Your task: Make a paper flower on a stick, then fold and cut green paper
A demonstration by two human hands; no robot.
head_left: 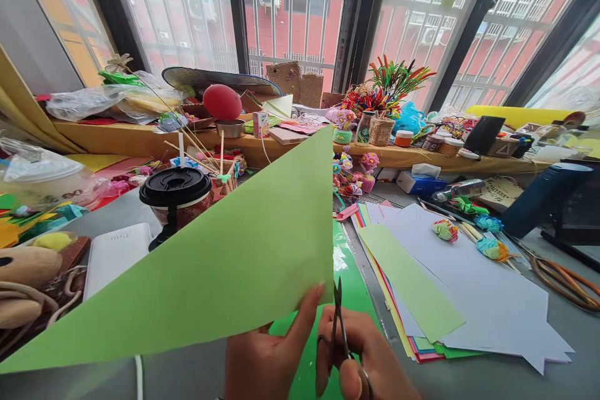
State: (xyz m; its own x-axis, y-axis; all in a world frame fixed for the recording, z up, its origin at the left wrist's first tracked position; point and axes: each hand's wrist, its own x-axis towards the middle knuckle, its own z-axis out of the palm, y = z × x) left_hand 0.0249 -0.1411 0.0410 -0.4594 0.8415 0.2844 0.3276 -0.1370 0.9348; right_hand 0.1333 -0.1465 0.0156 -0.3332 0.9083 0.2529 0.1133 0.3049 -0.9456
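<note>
A large light-green paper triangle (pixel 225 262) is held up over the table, its top corner pointing toward the window. My left hand (pixel 265 350) pinches its lower right edge, thumb on the front of the sheet. My right hand (pixel 363 353) grips a small pair of scissors (pixel 338 319), fingers through the handles. The blades point upward and sit right at the paper's bottom right corner. A glossy green cutting mat (pixel 349 281) lies under both hands.
A stack of coloured and white paper sheets (pixel 450 287) with a cut green strip lies to the right. Paper flowers (pixel 445 230), a lidded cup (pixel 175 197), a white box (pixel 117 253), a dark blue bottle (pixel 539 197) and orange-handled scissors (pixel 567 281) crowd the table. Craft clutter lines the windowsill.
</note>
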